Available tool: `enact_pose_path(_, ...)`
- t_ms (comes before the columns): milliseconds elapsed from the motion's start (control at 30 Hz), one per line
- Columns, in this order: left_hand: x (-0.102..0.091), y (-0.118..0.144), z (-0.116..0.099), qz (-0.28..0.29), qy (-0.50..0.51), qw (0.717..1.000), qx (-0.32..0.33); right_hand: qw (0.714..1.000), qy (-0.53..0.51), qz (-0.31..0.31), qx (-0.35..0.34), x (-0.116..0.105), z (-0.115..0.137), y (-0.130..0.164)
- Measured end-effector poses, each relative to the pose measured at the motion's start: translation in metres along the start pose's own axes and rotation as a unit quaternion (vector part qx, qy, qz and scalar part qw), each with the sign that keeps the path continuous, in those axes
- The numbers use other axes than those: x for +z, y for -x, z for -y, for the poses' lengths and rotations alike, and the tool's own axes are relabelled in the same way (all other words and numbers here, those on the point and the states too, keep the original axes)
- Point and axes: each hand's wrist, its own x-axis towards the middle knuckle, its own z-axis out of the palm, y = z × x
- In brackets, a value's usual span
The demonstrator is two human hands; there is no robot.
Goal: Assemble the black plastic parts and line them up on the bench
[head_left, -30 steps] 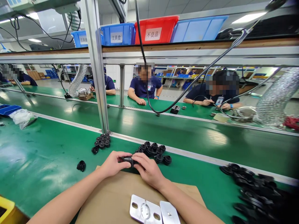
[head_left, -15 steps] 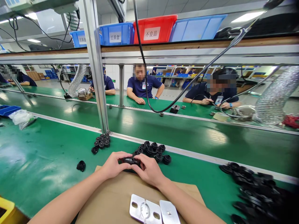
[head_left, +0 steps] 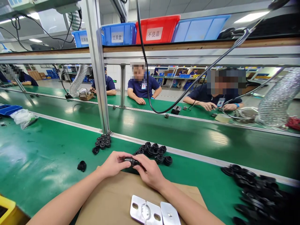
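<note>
Between my two hands is a small black cylindrical part (head_left: 131,161), held above the far edge of a brown cardboard sheet (head_left: 112,200). My left hand (head_left: 115,164) pinches its left end with thumb and fingers. On its right end my right hand (head_left: 148,168) is closed, the fingertips over the top and the thumb below. The fingers hide both ends of the part. Just beyond my hands lies a cluster of round black parts (head_left: 159,158). A silver metal plate with slots (head_left: 145,210) and a second silver plate (head_left: 170,214) rest on the cardboard near my right forearm.
Small black rings (head_left: 102,145) are grouped by the metal post (head_left: 99,78). One loose black piece (head_left: 82,166) lies at left. A heap of black parts (head_left: 255,190) covers the right side. A yellow bin (head_left: 7,206) stands at lower left. Co-workers sit across the conveyor (head_left: 140,120).
The fingers have shifted slightly on the black part, and more of its middle shows. The view has moved a little. Across the line, a co-worker's hands at right have changed position.
</note>
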Motion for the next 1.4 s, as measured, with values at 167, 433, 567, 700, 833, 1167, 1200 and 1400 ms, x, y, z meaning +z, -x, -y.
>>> enact_pose_path(167, 0.0, 0.0, 0.004, -0.023, -0.001, 1.0, -0.012, 1.0, 0.023, 0.004, -0.021, -0.001, -0.001, -0.001)
enact_pose_path(433, 0.01, 0.002, 0.005, -0.107, -0.046, 0.991, 0.062, 0.998, 0.001, 0.008, 0.063, -0.003, 0.005, -0.001)
enact_pose_path(567, 0.012, 0.002, 0.003, -0.115, -0.067, 0.984, 0.116, 0.994, -0.05, -0.003, 0.1, 0.0, 0.005, 0.0)
enact_pose_path(700, 0.01, 0.001, 0.005, -0.106, -0.039, 0.989, 0.09, 0.991, -0.072, -0.026, 0.113, 0.003, 0.002, 0.001)
enact_pose_path(833, 0.008, -0.001, 0.008, -0.092, 0.017, 0.994, 0.053, 0.99, -0.07, -0.03, 0.117, 0.005, -0.001, 0.002)
enact_pose_path(1167, 0.011, 0.001, 0.005, -0.051, 0.059, 0.997, -0.004, 1.0, -0.003, -0.021, 0.012, -0.001, 0.0, -0.002)
enact_pose_path(1200, 0.01, 0.0, 0.005, -0.048, 0.056, 0.997, -0.007, 1.0, -0.002, -0.024, 0.002, -0.001, 0.0, -0.003)
enact_pose_path(1400, 0.008, -0.001, 0.004, -0.043, 0.067, 0.997, -0.009, 0.999, 0.02, -0.026, -0.018, -0.001, 0.001, -0.003)
